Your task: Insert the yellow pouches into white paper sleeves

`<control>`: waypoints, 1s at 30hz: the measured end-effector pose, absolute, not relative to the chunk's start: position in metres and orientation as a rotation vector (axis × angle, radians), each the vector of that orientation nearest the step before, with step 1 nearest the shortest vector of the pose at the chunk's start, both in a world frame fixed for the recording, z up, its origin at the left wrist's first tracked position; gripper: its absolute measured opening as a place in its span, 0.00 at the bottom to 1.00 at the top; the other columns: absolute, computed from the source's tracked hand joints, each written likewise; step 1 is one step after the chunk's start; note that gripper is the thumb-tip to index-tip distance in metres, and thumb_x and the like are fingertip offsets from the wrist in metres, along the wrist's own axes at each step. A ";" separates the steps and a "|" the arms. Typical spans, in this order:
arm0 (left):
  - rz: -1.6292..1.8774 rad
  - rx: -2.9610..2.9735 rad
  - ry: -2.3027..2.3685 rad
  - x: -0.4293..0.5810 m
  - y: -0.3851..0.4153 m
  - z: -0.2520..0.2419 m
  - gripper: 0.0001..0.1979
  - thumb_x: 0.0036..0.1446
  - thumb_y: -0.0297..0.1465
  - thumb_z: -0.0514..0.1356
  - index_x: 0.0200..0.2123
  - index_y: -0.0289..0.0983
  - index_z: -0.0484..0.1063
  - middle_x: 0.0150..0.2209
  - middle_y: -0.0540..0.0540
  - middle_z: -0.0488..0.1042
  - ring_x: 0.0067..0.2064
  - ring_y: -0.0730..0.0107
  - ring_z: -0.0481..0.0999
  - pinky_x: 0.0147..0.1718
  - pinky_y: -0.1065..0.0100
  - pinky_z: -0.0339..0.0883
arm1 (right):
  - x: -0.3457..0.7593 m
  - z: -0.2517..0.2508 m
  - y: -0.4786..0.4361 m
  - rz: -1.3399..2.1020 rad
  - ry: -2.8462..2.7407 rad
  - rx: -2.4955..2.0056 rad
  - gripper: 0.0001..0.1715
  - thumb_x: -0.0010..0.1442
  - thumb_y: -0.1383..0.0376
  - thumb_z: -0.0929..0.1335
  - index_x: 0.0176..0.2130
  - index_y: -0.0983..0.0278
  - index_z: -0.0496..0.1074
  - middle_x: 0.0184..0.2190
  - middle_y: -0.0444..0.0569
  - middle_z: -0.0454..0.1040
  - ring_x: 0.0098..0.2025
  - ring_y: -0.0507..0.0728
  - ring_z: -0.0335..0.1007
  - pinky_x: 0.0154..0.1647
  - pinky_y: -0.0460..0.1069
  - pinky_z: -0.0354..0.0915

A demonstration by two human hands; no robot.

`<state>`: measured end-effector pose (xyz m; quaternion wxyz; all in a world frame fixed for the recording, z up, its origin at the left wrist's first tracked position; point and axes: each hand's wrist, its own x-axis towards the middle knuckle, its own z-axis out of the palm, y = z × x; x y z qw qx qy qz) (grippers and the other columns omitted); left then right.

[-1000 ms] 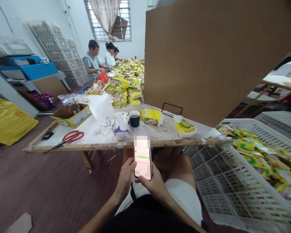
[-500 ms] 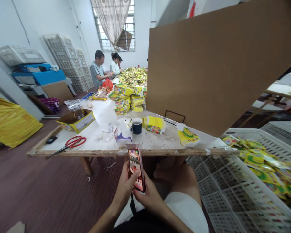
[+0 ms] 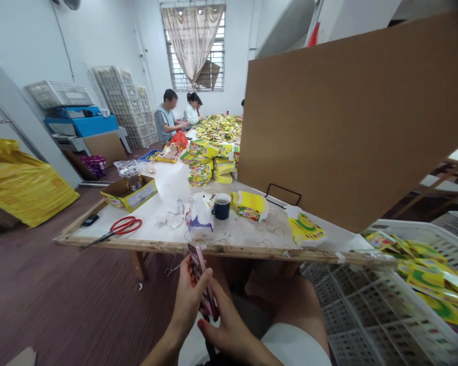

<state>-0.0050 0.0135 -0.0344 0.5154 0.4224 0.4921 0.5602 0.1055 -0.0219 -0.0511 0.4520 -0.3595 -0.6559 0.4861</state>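
A pinkish smartphone (image 3: pixel 199 262) is held over my lap, turned so that its screen shows only at a slant. My left hand (image 3: pixel 189 291) grips its left side, with the thumb across the front. My right hand (image 3: pixel 226 317) holds the lower right side, its fingers partly hidden behind the phone. Just beyond, on the white-topped table (image 3: pixel 244 235), are a dark blue mug (image 3: pixel 222 207), a white and purple tissue pack (image 3: pixel 200 223) and a yellow packet bundle (image 3: pixel 250 206).
Red-handled scissors (image 3: pixel 125 225) overhang the table's front edge at left, near an open yellow box (image 3: pixel 132 198). A tall cardboard sheet (image 3: pixel 328 127) stands on the right. Below it is a white crate (image 3: pixel 351 310) of yellow packets. Co-workers (image 3: pixel 168 119) sit at the far end.
The phone has tilted, so its screen is now mostly turned away. My right hand has shifted down slightly, and the whole view has moved a little.
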 end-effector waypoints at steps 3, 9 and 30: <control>1.334 1.063 1.168 -0.006 0.016 -0.028 0.27 0.49 0.40 0.64 0.50 0.39 0.61 0.45 0.43 0.73 0.47 0.59 0.74 0.46 0.63 0.66 | 0.103 -0.045 -0.018 1.213 -1.622 -0.850 0.48 0.44 0.74 0.66 0.63 0.62 0.51 0.60 0.54 0.59 0.61 0.63 0.54 0.58 0.57 0.59; 1.363 1.020 1.316 -0.044 0.079 -0.013 0.27 0.46 0.46 0.62 0.45 0.36 0.63 0.36 0.46 0.74 0.33 0.63 0.76 0.36 0.62 0.69 | 0.098 -0.048 -0.007 1.287 -1.479 -0.889 0.47 0.49 0.73 0.67 0.64 0.54 0.49 0.64 0.51 0.50 0.62 0.61 0.53 0.54 0.56 0.63; 0.754 0.838 1.566 -0.183 0.210 -0.006 0.07 0.54 0.26 0.58 0.25 0.30 0.69 0.16 0.49 0.75 0.19 0.66 0.75 0.21 0.67 0.69 | 0.234 -0.074 0.036 0.760 -1.393 -1.471 0.18 0.59 0.61 0.61 0.47 0.64 0.69 0.43 0.52 0.75 0.39 0.57 0.74 0.41 0.51 0.70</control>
